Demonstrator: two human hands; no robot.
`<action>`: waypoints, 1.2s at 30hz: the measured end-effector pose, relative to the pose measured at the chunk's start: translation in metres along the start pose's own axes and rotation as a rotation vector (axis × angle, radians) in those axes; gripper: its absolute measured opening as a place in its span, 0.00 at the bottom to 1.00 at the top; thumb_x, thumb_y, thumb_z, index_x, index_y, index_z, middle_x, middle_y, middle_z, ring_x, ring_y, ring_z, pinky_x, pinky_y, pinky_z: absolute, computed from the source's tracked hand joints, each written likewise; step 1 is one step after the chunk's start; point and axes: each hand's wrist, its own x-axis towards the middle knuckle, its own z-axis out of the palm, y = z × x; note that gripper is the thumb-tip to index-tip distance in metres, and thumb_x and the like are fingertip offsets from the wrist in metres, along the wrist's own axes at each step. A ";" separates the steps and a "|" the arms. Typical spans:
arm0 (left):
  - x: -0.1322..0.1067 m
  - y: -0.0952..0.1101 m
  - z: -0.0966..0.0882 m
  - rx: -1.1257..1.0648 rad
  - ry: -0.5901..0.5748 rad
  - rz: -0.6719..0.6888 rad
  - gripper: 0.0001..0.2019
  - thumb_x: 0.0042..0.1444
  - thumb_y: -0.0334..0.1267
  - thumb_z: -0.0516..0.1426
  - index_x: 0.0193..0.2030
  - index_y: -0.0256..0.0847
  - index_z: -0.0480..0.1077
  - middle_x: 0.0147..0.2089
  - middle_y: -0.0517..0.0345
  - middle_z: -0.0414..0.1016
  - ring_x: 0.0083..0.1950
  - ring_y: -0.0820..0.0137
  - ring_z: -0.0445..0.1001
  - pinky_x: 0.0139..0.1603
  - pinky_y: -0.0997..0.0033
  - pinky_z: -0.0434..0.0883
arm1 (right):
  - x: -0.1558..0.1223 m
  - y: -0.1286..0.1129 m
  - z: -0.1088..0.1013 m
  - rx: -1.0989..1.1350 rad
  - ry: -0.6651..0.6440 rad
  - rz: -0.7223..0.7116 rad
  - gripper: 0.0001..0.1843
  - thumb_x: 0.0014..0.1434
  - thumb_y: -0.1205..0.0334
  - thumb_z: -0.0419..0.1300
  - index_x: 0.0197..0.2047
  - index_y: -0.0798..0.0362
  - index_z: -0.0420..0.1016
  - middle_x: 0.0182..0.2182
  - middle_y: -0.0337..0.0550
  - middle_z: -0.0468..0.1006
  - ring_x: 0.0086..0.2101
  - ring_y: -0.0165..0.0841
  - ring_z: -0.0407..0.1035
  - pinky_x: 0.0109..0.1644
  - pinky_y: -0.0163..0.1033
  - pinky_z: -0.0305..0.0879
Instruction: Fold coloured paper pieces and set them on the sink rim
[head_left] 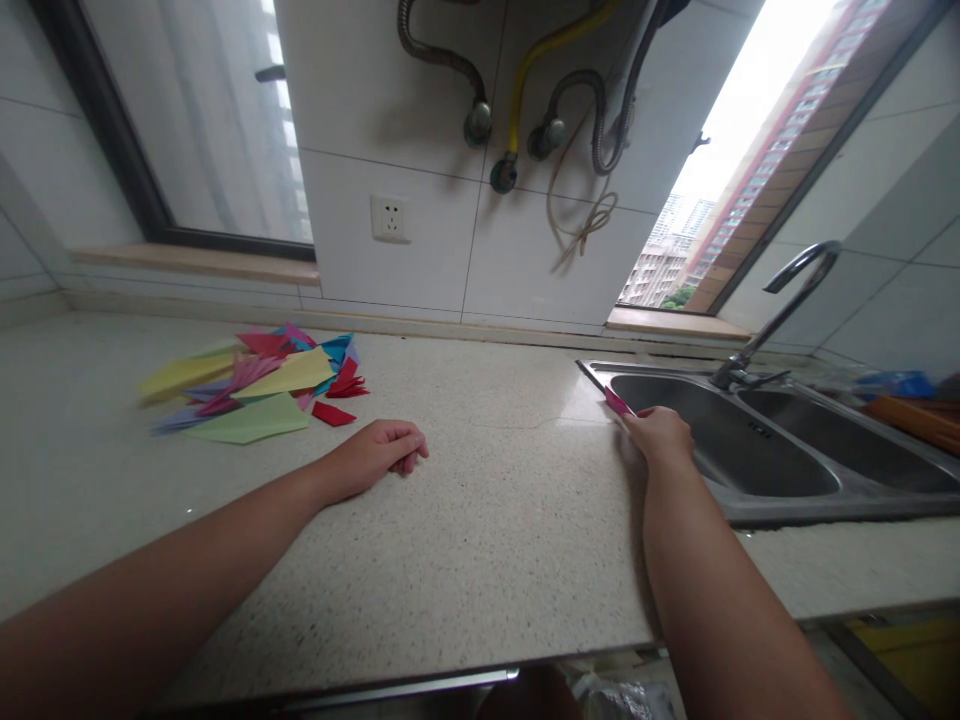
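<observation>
Pink paper piece [618, 401] pinched in your right hand [661, 434] beside the sink [795, 510]

Your right fingers grip its near end at the sink's left rim — whether it touches metal, I can't tell. You seem to be mid-handling; moving it on would call for a firm pinch and clearance from that rim. Your left hand [381, 450] rests on the counter [480, 570], fingers curled, nothing visible inside. Beyond it lies a heap of coloured papers [289, 372] — farther right, the faucet [806, 285] rises behind the sink.
</observation>
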 end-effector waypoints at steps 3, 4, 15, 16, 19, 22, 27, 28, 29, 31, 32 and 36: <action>0.000 0.001 0.000 -0.008 -0.002 0.001 0.15 0.60 0.46 0.52 0.35 0.37 0.73 0.25 0.60 0.70 0.28 0.72 0.67 0.32 0.73 0.63 | -0.001 -0.002 0.000 0.005 0.024 0.019 0.25 0.46 0.43 0.65 0.41 0.53 0.79 0.36 0.57 0.80 0.40 0.50 0.75 0.41 0.48 0.68; 0.000 0.000 0.000 -0.013 -0.002 0.003 0.15 0.61 0.47 0.52 0.35 0.37 0.73 0.25 0.60 0.70 0.28 0.73 0.67 0.32 0.73 0.63 | -0.002 -0.003 -0.001 0.011 0.032 0.027 0.26 0.45 0.42 0.66 0.41 0.53 0.78 0.36 0.57 0.80 0.39 0.49 0.75 0.41 0.48 0.68; 0.000 -0.002 0.000 -0.021 -0.008 0.006 0.15 0.61 0.47 0.52 0.35 0.37 0.73 0.25 0.60 0.70 0.28 0.73 0.67 0.33 0.73 0.63 | -0.010 -0.013 -0.009 0.071 0.145 0.039 0.22 0.52 0.45 0.61 0.43 0.51 0.76 0.37 0.56 0.80 0.40 0.48 0.75 0.41 0.48 0.68; 0.000 -0.002 0.000 -0.018 -0.009 0.010 0.15 0.61 0.47 0.52 0.35 0.37 0.73 0.25 0.60 0.70 0.28 0.72 0.67 0.33 0.73 0.63 | -0.009 -0.012 -0.009 0.055 0.119 0.045 0.22 0.52 0.44 0.61 0.43 0.51 0.77 0.38 0.56 0.80 0.40 0.49 0.75 0.41 0.49 0.68; 0.000 -0.003 -0.001 -0.006 -0.013 0.022 0.16 0.61 0.47 0.52 0.36 0.38 0.73 0.26 0.60 0.70 0.29 0.72 0.67 0.34 0.73 0.64 | -0.009 -0.009 -0.009 0.021 0.010 0.056 0.24 0.48 0.40 0.63 0.40 0.51 0.80 0.38 0.58 0.80 0.41 0.52 0.75 0.41 0.51 0.68; 0.000 -0.003 -0.001 0.011 -0.013 0.023 0.16 0.61 0.47 0.51 0.36 0.38 0.73 0.26 0.60 0.70 0.29 0.72 0.68 0.34 0.72 0.64 | -0.008 -0.006 -0.007 0.026 -0.012 0.044 0.26 0.47 0.40 0.64 0.39 0.53 0.82 0.36 0.61 0.80 0.40 0.52 0.75 0.41 0.50 0.69; 0.000 -0.003 -0.001 0.005 -0.011 0.030 0.15 0.61 0.47 0.52 0.35 0.37 0.73 0.26 0.59 0.71 0.29 0.72 0.68 0.33 0.73 0.64 | -0.003 -0.003 -0.003 0.027 0.005 0.041 0.24 0.47 0.43 0.65 0.38 0.54 0.83 0.36 0.62 0.80 0.39 0.52 0.75 0.40 0.49 0.69; 0.000 -0.003 -0.001 -0.001 -0.011 0.030 0.15 0.61 0.47 0.52 0.35 0.37 0.73 0.26 0.60 0.71 0.29 0.73 0.68 0.33 0.73 0.64 | -0.002 -0.003 -0.002 0.026 0.007 0.044 0.23 0.47 0.44 0.65 0.38 0.54 0.83 0.37 0.62 0.80 0.40 0.53 0.75 0.41 0.50 0.69; 0.000 -0.003 -0.001 -0.006 -0.010 0.030 0.15 0.61 0.46 0.52 0.35 0.37 0.73 0.26 0.60 0.70 0.29 0.73 0.68 0.33 0.73 0.64 | -0.001 -0.002 -0.002 0.025 0.010 0.046 0.23 0.47 0.44 0.65 0.38 0.54 0.83 0.37 0.62 0.80 0.40 0.53 0.75 0.41 0.50 0.69; -0.001 -0.002 -0.001 -0.010 -0.008 0.024 0.15 0.61 0.46 0.52 0.36 0.37 0.74 0.26 0.60 0.70 0.29 0.73 0.68 0.34 0.73 0.64 | 0.000 -0.003 -0.001 0.028 0.010 0.048 0.22 0.47 0.44 0.65 0.38 0.53 0.83 0.37 0.62 0.80 0.40 0.54 0.75 0.42 0.52 0.69; -0.001 -0.002 -0.001 -0.010 -0.007 0.021 0.15 0.61 0.46 0.52 0.36 0.37 0.74 0.26 0.60 0.70 0.29 0.73 0.68 0.34 0.73 0.64 | 0.000 -0.003 -0.001 0.029 0.008 0.050 0.22 0.48 0.44 0.65 0.38 0.53 0.83 0.37 0.62 0.80 0.40 0.55 0.75 0.41 0.53 0.69; -0.001 0.001 0.000 -0.001 -0.009 0.022 0.14 0.61 0.45 0.52 0.36 0.37 0.73 0.26 0.60 0.70 0.29 0.73 0.68 0.33 0.72 0.63 | 0.000 -0.005 -0.003 0.018 -0.001 0.072 0.21 0.48 0.44 0.65 0.39 0.51 0.83 0.39 0.62 0.80 0.41 0.56 0.75 0.40 0.54 0.69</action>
